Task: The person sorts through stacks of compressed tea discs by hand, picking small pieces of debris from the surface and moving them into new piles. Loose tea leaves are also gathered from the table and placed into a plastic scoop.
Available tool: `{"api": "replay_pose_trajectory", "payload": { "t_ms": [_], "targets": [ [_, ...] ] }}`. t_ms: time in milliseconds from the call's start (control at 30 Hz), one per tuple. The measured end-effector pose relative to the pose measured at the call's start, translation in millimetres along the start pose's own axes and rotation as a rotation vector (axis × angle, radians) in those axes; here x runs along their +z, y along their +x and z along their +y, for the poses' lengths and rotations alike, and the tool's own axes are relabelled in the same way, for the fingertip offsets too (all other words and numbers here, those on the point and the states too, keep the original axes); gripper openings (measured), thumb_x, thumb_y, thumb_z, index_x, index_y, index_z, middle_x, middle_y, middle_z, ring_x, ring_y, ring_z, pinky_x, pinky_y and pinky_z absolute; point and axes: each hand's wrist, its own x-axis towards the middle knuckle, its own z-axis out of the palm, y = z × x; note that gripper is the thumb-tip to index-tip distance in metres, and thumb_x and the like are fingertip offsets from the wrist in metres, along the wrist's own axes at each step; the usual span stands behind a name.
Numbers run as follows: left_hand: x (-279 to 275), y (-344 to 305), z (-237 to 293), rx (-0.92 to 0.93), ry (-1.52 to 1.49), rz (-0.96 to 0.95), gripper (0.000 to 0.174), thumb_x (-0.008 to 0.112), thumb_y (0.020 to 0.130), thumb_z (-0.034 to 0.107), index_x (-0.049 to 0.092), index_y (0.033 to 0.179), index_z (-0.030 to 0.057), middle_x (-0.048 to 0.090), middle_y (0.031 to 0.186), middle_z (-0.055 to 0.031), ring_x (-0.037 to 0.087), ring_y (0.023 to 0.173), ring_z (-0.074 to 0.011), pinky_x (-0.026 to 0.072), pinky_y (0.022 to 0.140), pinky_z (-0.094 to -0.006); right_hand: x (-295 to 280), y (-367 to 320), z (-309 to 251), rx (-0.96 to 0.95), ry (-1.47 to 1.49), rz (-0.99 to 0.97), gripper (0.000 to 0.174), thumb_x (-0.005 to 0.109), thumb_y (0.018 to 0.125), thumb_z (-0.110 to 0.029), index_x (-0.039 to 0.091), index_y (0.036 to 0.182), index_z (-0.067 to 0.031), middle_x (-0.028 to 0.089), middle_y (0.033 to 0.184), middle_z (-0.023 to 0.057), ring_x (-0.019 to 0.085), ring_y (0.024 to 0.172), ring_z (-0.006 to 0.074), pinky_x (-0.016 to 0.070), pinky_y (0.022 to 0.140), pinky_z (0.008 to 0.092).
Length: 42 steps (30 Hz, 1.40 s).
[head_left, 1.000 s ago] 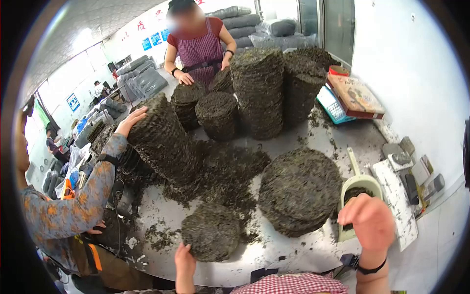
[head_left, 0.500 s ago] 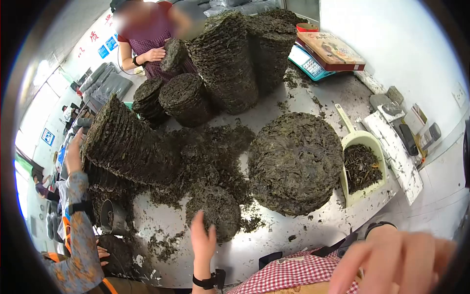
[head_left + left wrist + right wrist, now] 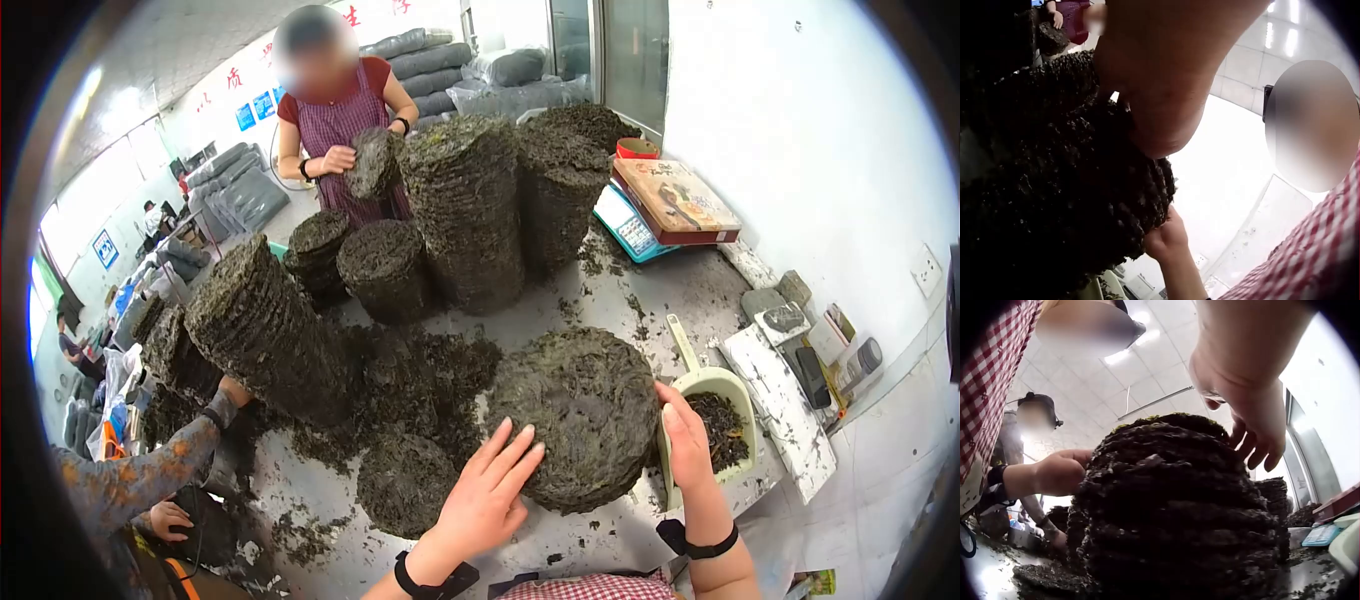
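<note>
A tall stack of round, dark dried seaweed cakes (image 3: 580,400) stands in front of me, its layers showing in the right wrist view. My left hand (image 3: 482,498) rests at the near left edge of its top, fingers stretched out. On the other side, my right hand (image 3: 690,445) touches the right rim with fairly straight fingers; the right wrist view shows those fingers (image 3: 1260,440) loosely bent down at the stack's side. A smaller seaweed cake (image 3: 405,485) lies flat on the table, just left of my left hand.
A pale dustpan (image 3: 735,395) of dark scraps sits right of the stack. Loose seaweed (image 3: 430,385) and several stacks, one leaning (image 3: 265,320), fill the table's left and back. A scale (image 3: 628,228) bears a box. Across the table, a person (image 3: 340,150) holds a cake.
My left hand has left the small cake and moved right to the big stack. My right hand has come from the lower right to its right rim. The neighbour's raised arm has dropped.
</note>
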Motion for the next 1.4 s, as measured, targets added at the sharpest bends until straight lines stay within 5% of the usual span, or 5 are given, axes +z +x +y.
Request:
{"api": "replay_pose_trajectory", "payload": {
  "t_ms": [267, 667, 800, 900, 1400],
  "targets": [
    [-14.4, 16.3, 8.1, 0.017, 0.112, -0.003, 0.062, 0.065, 0.069, 0.006, 0.056, 0.13, 0.0091, 0.051, 0.136, -0.0124, 0.047, 0.127, -0.0326, 0.0348, 0.107, -0.0494, 14.5, -10.4, -0.1, -0.152, -0.317, -0.039, 0.058, 0.065, 0.066, -0.011, 0.052, 0.12, 0.0033, 0.053, 0.113, 0.0231, 0.049, 0.103, 0.0415, 0.0414, 0.091, 0.0454],
    [-6.1, 34.2, -8.7, 0.23, 0.127, 0.07, 0.041, 0.074, 0.074, 0.013, 0.064, 0.114, 0.0099, 0.062, 0.113, -0.0101, 0.059, 0.111, -0.0284, 0.0462, 0.098, -0.0458, 35.8, -23.1, -36.9, -0.403, -0.868, -0.099, 0.048, 0.073, 0.068, -0.034, 0.064, 0.1, 0.0, 0.057, 0.1, 0.0188, 0.049, 0.101, 0.0399, 0.032, 0.098, 0.0534],
    [-21.2, 41.6, -48.0, 0.049, -0.051, 0.595, 0.028, 0.064, 0.078, -0.002, 0.063, 0.105, 0.0025, 0.067, 0.1, -0.0166, 0.067, 0.092, -0.0284, 0.0546, 0.08, -0.0337, 27.8, -10.4, -41.2, -0.356, -0.672, -0.068, 0.036, 0.072, 0.075, -0.025, 0.064, 0.105, -0.0064, 0.058, 0.109, 0.0143, 0.052, 0.104, 0.0339, 0.0371, 0.097, 0.0464],
    [-28.9, 27.0, -97.1, -0.418, -0.663, 0.813, 0.017, 0.051, 0.1, 0.017, 0.056, 0.09, 0.0038, 0.054, 0.077, 0.0044, 0.052, 0.069, -0.0044, 0.0499, 0.07, -0.0232, 14.8, 6.9, -25.3, -0.243, -0.537, 0.027, 0.047, 0.074, 0.075, -0.022, 0.059, 0.117, -0.0065, 0.053, 0.126, 0.0163, 0.05, 0.118, 0.0345, 0.0391, 0.101, 0.0424],
    [-8.3, -50.4, -128.8, -0.619, -1.45, 0.909, 0.011, 0.054, 0.1, 0.024, 0.054, 0.093, 0.0145, 0.059, 0.084, 0.0046, 0.061, 0.076, -0.0094, 0.0543, 0.078, -0.0364, 24.7, -6.4, 0.5, 0.094, -0.367, -0.093, 0.076, 0.072, 0.075, -0.018, 0.039, 0.139, 0.0045, 0.047, 0.138, 0.0219, 0.045, 0.129, 0.0324, 0.0329, 0.109, 0.0398]
  ]
}}
